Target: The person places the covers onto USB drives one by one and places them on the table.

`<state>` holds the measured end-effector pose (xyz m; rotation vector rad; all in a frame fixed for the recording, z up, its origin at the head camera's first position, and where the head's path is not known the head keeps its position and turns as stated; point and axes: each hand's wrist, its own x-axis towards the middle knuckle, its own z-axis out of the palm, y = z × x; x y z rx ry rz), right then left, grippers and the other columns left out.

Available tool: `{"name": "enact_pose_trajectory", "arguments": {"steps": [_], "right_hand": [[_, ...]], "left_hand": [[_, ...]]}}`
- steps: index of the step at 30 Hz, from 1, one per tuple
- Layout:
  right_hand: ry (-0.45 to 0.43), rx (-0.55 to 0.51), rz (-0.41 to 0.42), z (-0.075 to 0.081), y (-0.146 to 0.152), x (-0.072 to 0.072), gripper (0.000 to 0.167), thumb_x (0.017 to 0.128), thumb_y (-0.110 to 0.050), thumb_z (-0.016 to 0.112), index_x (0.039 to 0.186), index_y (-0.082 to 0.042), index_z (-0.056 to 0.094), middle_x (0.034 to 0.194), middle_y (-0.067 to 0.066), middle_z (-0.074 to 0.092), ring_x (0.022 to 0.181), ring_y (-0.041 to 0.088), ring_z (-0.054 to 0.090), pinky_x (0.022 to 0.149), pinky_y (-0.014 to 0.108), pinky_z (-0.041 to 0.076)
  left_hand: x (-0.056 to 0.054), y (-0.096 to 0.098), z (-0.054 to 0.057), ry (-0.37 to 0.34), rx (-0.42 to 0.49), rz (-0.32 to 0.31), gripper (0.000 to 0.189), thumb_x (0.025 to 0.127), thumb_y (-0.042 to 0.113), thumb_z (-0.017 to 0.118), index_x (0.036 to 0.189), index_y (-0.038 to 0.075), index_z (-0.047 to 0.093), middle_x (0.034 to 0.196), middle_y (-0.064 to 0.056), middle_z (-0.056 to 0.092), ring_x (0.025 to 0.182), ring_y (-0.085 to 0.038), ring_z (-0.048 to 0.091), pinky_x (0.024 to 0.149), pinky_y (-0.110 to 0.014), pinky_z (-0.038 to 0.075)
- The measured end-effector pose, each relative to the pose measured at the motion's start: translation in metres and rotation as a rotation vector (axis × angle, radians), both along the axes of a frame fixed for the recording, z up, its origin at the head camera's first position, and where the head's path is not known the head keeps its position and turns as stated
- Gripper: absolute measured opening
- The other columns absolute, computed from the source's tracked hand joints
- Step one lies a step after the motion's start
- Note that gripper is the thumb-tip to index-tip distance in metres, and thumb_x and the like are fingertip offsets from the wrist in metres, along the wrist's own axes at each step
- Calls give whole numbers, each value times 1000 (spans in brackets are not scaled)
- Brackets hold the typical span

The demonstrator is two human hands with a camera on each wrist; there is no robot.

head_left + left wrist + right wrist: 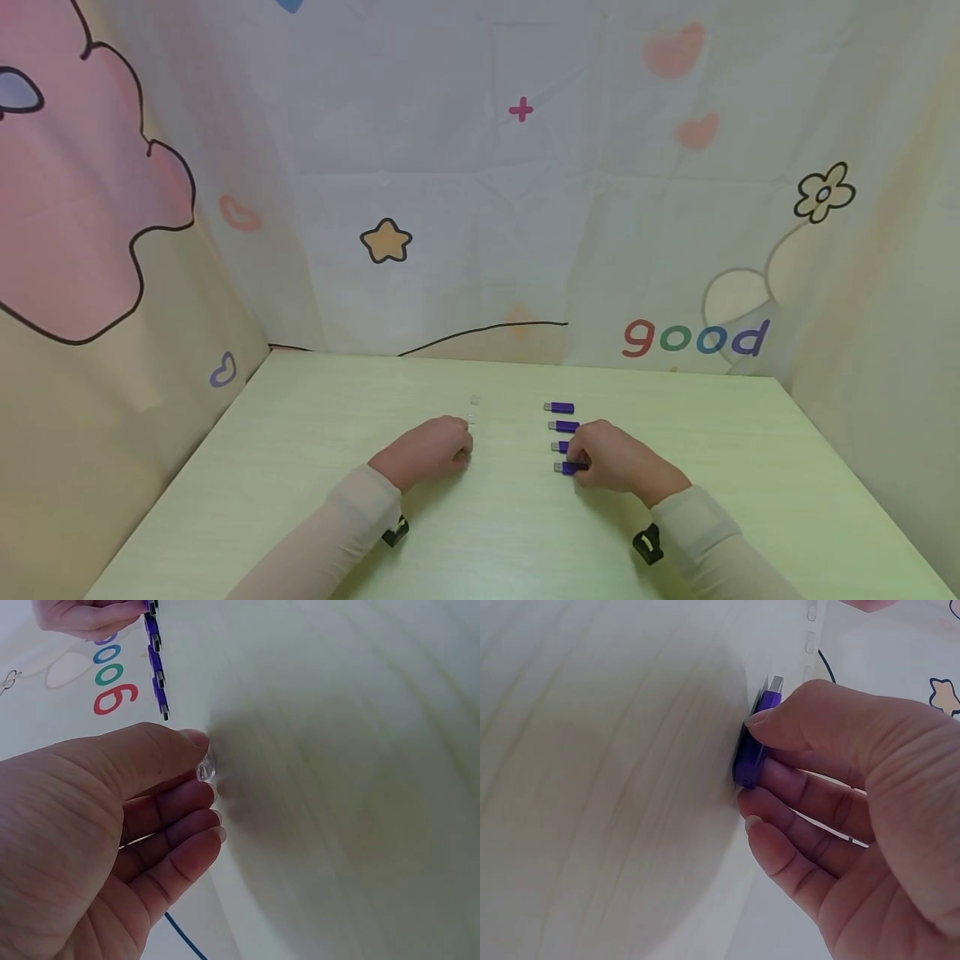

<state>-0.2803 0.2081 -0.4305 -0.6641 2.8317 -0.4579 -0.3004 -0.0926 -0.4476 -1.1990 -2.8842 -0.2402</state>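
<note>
At the near end of a column of purple USB flash drives, my right hand point(617, 457) pinches the nearest USB flash drive point(751, 754) between thumb and fingers. Its metal plug points left in the head view. My left hand point(429, 450), at the left of the drives, pinches a small clear plastic cap point(206, 769) with thumb and index finger. Its other fingers are curled in the left wrist view. The head view hides that cap behind the hand. Beyond the left hand lie two more clear caps, one farther point(476, 400) and one nearer point(471, 419).
Beyond the right hand lie more flash drives: the farthest drive point(559, 407), a second drive point(564, 426) and a partly covered third drive point(560, 447). All lie on a pale wooden table point(495, 533). A printed cloth point(465, 275) rises along its back and sides.
</note>
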Motion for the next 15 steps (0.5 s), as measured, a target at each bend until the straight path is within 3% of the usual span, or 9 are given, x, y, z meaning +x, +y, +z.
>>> {"name": "enact_pose_trajectory", "arguments": {"steps": [7,15], "right_hand": [[-33,-14,-29,0,-2,-1,15,81,-7,85,81,-18,74,77,-5,61,76,15,56,75,32,53],[-82,-22,-83,0,-4,-1,18,79,-8,87,83,-19,74,81,-5,64,78,15,58,84,36,58]], "left_hand": [[0,1,0,5,-19,1,33,88,1,71,63,15,55,67,8,38,66,-6,32,60,-18,29],[3,2,2,27,-47,15,26,90,6,74,68,14,61,70,7,47,66,-5,38,63,-18,38]]}}
